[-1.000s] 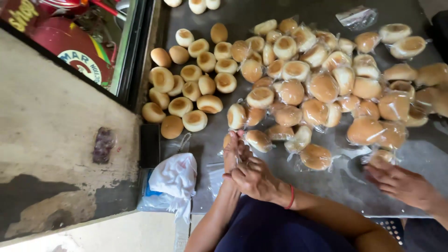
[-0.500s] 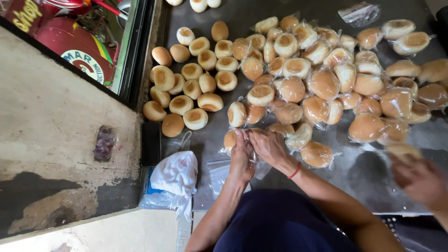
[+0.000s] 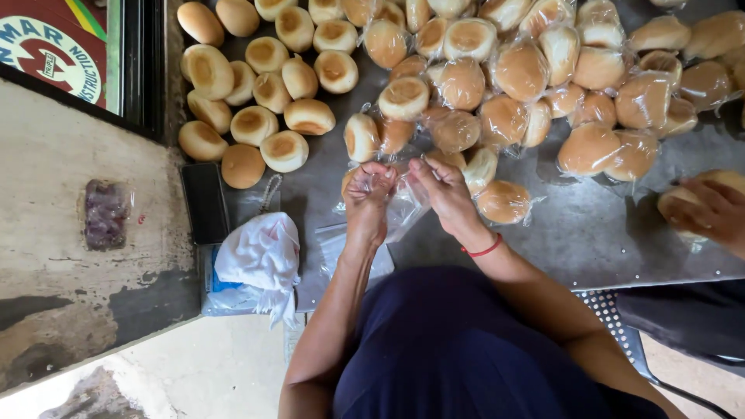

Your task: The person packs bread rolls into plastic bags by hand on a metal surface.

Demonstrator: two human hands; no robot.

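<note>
Grey metal table point(image 3: 590, 240) stretches under heaps of buns, bare ones point(image 3: 256, 85) at my left, bagged ones point(image 3: 543, 85) ahead. Both my left hand point(image 3: 368, 200) and right hand point(image 3: 444, 189) pinch a clear plastic bag point(image 3: 403, 211) between them at the table's near edge.

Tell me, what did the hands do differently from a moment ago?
The left hand and right hand stayed close together at the clear plastic bag, fingers pinching its top; a second ago they sat lower and overlapped more. The other person's hand at the right edge now rests on a bagged bun. The bare buns, white cloth and metal table did not move.
</note>
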